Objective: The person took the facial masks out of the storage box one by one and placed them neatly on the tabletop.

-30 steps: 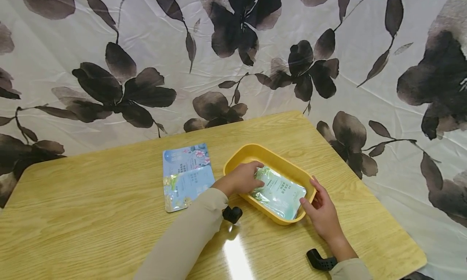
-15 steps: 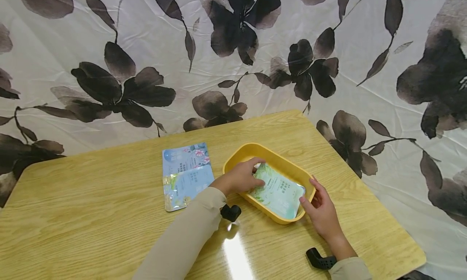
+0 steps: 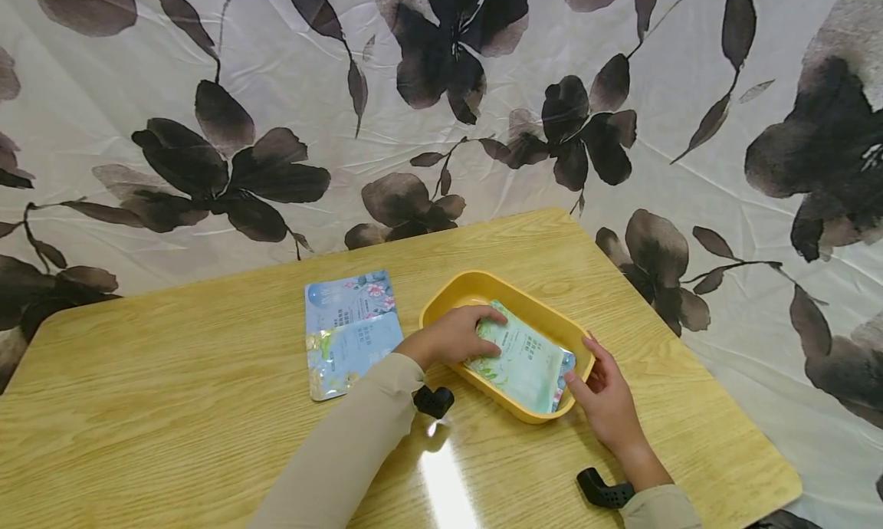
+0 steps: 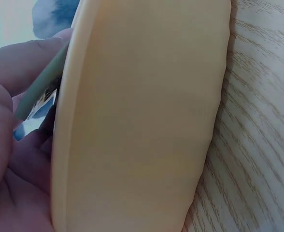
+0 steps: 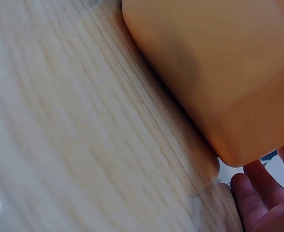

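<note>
In the head view a yellow plastic bin stands on the table, holding a shiny pale green sachet with printed leaves. My left hand reaches over the near left rim and pinches the green sachet's left end. Its edge shows between thumb and fingers in the left wrist view. Under the sachet's right end peeks a blue floral sachet. My right hand grips the bin's right end, thumb at the rim and fingers around the outside; in the right wrist view its fingers lie by the bin's end wall.
Two blue sachets lie left of the bin, a light blue one overlapping a floral one. Black wrist-worn devices sit at both wrists. A floral cloth hangs behind the wooden table.
The left hand has lifted and drawn the green sachet leftward and up inside the bin, uncovering the blue floral one at its right end. The right hand has stayed on the bin.
</note>
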`<act>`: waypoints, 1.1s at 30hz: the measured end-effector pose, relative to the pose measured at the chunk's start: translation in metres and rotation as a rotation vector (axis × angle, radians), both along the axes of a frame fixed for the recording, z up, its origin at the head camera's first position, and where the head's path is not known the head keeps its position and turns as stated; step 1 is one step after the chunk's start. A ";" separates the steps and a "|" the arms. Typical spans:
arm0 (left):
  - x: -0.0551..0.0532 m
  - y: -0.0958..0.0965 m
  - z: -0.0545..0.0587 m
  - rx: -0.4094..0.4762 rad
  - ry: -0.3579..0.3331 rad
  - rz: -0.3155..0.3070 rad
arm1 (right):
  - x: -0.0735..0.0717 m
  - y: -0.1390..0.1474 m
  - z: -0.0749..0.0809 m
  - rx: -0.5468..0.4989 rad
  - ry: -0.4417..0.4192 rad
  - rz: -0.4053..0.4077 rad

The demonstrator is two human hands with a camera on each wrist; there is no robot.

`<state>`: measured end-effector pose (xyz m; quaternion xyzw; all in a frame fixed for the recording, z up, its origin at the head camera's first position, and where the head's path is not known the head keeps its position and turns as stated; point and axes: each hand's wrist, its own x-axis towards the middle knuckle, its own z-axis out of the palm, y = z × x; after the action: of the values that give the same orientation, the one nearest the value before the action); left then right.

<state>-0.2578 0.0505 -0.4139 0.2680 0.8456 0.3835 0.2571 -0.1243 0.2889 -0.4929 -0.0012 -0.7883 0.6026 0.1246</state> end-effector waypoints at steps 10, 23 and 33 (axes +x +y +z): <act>-0.002 -0.001 0.001 0.029 -0.032 0.054 | -0.001 0.000 0.001 0.007 -0.009 -0.003; -0.004 -0.007 0.001 0.150 -0.079 0.098 | 0.000 0.000 0.001 0.020 -0.015 -0.013; -0.002 -0.024 0.005 0.199 -0.020 0.143 | 0.001 0.000 0.000 0.032 -0.008 -0.016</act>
<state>-0.2599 0.0269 -0.4092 0.2274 0.8176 0.4855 0.2099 -0.1236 0.2893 -0.4927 -0.0081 -0.7982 0.5889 0.1261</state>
